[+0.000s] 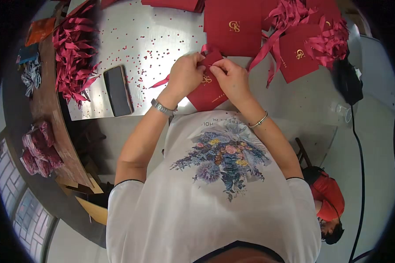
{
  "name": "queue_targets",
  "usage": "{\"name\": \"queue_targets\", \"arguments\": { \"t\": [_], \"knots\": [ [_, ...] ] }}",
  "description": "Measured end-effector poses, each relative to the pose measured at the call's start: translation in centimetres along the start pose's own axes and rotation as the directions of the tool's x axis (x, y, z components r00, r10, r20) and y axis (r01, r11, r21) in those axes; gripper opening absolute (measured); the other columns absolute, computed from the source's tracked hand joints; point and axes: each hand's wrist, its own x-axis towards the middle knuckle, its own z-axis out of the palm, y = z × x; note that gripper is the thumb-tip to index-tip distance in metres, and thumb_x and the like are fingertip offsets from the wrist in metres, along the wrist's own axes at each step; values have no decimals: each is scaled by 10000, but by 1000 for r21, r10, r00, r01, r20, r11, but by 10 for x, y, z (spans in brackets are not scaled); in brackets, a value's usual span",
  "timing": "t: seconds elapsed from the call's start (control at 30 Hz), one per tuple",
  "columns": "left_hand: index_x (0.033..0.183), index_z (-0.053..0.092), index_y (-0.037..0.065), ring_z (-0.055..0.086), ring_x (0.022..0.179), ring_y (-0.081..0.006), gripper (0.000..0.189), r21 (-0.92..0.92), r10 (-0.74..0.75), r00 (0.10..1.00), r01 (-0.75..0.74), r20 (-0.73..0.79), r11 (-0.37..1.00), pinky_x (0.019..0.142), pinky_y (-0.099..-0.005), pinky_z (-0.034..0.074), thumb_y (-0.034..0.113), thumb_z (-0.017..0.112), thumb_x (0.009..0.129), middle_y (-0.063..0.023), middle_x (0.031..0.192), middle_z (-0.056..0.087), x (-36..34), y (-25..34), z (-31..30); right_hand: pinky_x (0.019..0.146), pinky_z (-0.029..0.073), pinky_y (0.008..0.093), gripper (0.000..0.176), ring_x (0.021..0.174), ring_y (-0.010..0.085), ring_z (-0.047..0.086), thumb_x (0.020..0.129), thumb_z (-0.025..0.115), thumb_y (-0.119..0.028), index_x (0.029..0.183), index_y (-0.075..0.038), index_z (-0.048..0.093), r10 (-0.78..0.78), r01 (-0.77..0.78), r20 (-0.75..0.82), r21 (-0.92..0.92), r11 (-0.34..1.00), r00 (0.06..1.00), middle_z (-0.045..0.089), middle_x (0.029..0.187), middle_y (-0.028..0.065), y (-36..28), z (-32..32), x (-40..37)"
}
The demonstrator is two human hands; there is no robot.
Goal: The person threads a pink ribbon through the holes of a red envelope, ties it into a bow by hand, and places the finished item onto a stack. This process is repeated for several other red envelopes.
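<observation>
A flat red gift bag (207,95) with a gold monogram lies tilted at the table's near edge, under both my hands. My left hand (185,74) is closed at its upper left edge, fingers curled around a red ribbon (210,48) that loops over the top. One ribbon end (160,82) sticks out left of that hand. My right hand (232,79) pinches at the bag's upper right edge, thumb and forefinger together; what exactly lies between the fingertips is too small to make out. Beyond them lies a larger stack of red bags (232,28).
A phone (118,90) and a pile of red ribbons (76,57) lie on the left, among scattered red dots. More ribboned bags (298,55) are at right, near a black object (348,81) with a cable and a clear cup (343,113). A person in red (328,197) is behind.
</observation>
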Motion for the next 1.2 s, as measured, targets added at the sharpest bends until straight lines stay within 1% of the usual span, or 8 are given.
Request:
{"name": "queue_targets", "arguments": {
  "t": [0.07,0.4,0.57,0.67,0.77,0.87,0.97,1.2],
  "knots": [
    [990,640,-9,654,834,-307,224,-112,-8,1000,11,25,994,754,-369,509,59,656,776,-180,914,669,2,-11,6,660,522,404,146,731,334,658,817,664,-198,855,-57,666,-5,6,-27,30,1000,1000,670,800,152,-1,0,0],
    [1023,638,4,644,873,-334,251,-329,36,996,-8,79,944,772,-392,506,82,653,785,-196,926,659,-2,-10,14,630,518,415,165,691,330,657,810,670,-210,815,-45,667,137,-135,-45,33,990,990,665,749,160,0,-1,-3],
    [1048,625,3,652,854,-318,249,-152,69,995,-57,74,987,752,-379,510,63,626,807,-193,941,665,-7,2,14,618,521,440,164,658,341,646,825,618,-190,762,-38,610,-172,180,62,-492,852,983,643,707,167,-12,-9,-2],
    [1064,616,-5,657,886,-304,246,-74,126,986,-118,111,990,767,-351,511,37,612,822,-196,997,664,-7,14,8,613,521,451,160,651,350,641,825,606,-187,773,-37,588,-217,285,188,-550,785,958,634,701,163,-16,-20,5],
    [1057,611,-15,658,850,-264,222,-33,236,966,-233,109,972,757,-334,503,57,597,848,-172,969,670,-7,13,4,610,517,454,174,668,348,646,825,612,-205,789,-36,591,-144,221,212,-405,887,966,647,730,158,-15,-28,14],
    [998,666,-3,640,772,-209,208,-482,144,964,-19,223,876,738,-312,501,143,577,880,-162,865,677,0,1,0,640,509,458,238,711,350,652,798,664,-222,928,-44,576,-65,122,208,-272,954,976,661,776,163,-17,-34,14],
    [1003,673,-9,641,857,-179,196,-458,-20,928,203,372,865,782,-286,495,112,571,888,-123,918,699,14,3,-17,660,504,455,341,746,358,652,780,693,-221,1036,-47,550,-19,63,244,-173,983,970,663,792,171,-17,-35,16],
    [1011,648,-18,608,793,-101,149,-298,145,884,-6,445,955,760,-250,495,39,586,889,-65,885,690,28,5,-19,670,505,448,402,787,369,650,777,703,-224,1096,-49,532,-115,136,326,-45,990,939,661,813,189,-11,-42,17]
  ]
}}
